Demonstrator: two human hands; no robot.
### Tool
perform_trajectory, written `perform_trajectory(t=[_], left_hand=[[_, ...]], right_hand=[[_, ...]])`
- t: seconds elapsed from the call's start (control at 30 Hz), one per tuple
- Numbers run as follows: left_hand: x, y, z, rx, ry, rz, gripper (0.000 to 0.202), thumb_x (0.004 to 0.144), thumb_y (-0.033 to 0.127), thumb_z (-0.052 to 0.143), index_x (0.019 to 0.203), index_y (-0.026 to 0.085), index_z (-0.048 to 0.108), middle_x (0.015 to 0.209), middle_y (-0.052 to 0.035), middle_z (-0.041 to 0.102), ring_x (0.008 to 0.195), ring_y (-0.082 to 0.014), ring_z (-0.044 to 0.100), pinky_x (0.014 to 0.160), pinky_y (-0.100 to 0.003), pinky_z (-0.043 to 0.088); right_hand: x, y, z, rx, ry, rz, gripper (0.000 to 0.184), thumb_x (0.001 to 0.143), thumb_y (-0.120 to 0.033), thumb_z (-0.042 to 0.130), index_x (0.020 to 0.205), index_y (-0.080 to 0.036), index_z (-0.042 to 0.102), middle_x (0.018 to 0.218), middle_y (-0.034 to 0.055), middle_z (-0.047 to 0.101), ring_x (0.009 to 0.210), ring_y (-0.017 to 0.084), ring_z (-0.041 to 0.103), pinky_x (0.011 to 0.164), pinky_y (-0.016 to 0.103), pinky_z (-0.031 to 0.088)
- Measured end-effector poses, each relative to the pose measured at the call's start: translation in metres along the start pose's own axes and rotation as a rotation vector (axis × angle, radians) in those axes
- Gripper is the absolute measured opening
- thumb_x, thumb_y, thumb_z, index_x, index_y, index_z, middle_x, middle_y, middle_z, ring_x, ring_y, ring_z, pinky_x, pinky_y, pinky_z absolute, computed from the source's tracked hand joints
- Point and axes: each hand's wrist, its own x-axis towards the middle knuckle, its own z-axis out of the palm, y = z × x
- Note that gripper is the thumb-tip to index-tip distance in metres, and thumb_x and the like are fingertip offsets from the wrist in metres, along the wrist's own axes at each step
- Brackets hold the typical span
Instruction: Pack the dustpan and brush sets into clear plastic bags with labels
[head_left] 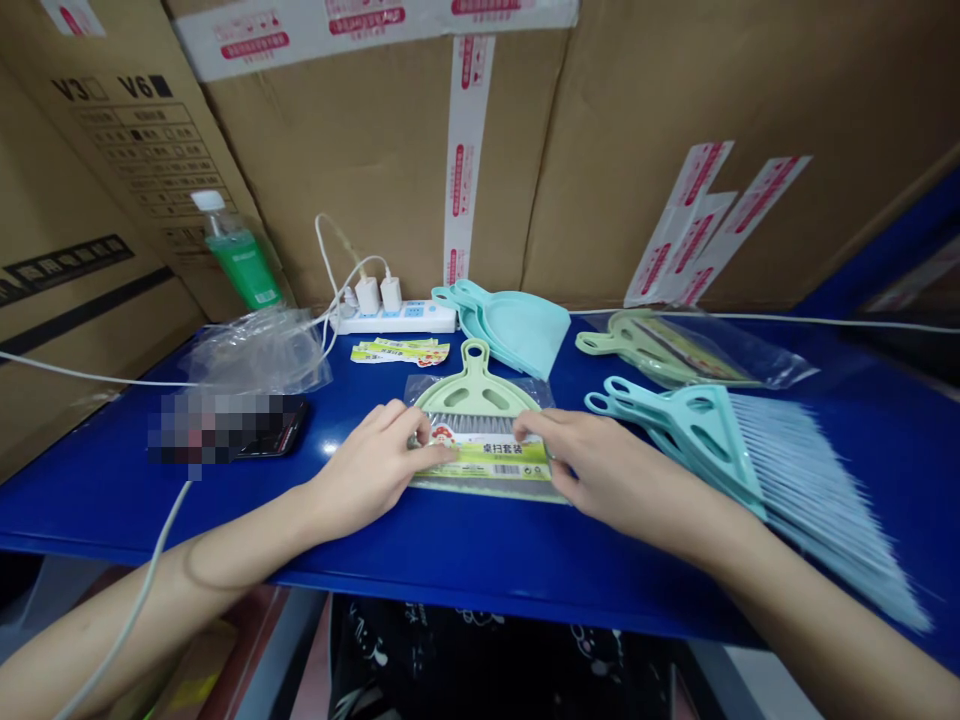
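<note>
Likely a workshop or warehouse packing area: large brown cardboard cartons (360, 160) across the top, crumpled clear plastic bags (251, 352) at left, small yellow-green paper labels (401, 352) and a bagged pale-green plastic brush-and-dustpan set (487, 455) mid-frame.

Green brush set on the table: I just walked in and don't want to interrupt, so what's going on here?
A person has both bare hands on a green brush set in clear plastic with a printed card, lying on the blue table. The left hand touches its left side, the right hand its right. Blue dustpans lie behind, blue brushes to the right.
</note>
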Motion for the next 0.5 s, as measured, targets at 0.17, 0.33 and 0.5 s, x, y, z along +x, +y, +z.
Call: perform_trajectory(t=[0.17, 0.33, 0.5], left_hand=[[0.0033, 0.0005, 0.0009, 0.029, -0.172, 0.041, 0.056, 0.086, 0.001, 0.041, 0.13, 0.033, 0.053, 0.092, -0.0047, 0.052, 0.083, -0.0191, 0.045, 0.071, -0.03, 0.037], [0.0075, 0.0019, -0.0006, 0.093, -0.231, 0.063, 0.062, 0.086, -0.001, 0.04, 0.137, 0.034, 0.046, 0.09, -0.0048, 0.051, 0.084, -0.0198, 0.047, 0.071, -0.031, 0.034], [0.0086, 0.0021, -0.001, 0.143, -0.229, 0.096, 0.057, 0.088, 0.003, 0.041, 0.137, 0.032, 0.046, 0.086, -0.004, 0.05, 0.081, -0.0195, 0.047, 0.07, -0.031, 0.033]], right_hand=[[-0.0025, 0.0013, -0.0036, -0.09, 0.02, 0.047, 0.033, 0.071, -0.001, 0.047, 0.098, -0.016, 0.059, 0.088, 0.008, 0.067, 0.077, 0.023, 0.061, 0.062, 0.031, 0.042], [0.0017, -0.0014, 0.0005, -0.17, 0.165, -0.245, 0.045, 0.073, 0.003, 0.048, 0.106, -0.021, 0.065, 0.089, 0.0067, 0.064, 0.085, 0.022, 0.055, 0.072, 0.033, 0.04], [0.005, -0.0056, 0.0058, -0.218, 0.162, -0.332, 0.042, 0.077, -0.004, 0.054, 0.109, -0.026, 0.07, 0.077, 0.0053, 0.059, 0.078, 0.02, 0.051, 0.066, 0.03, 0.032]])
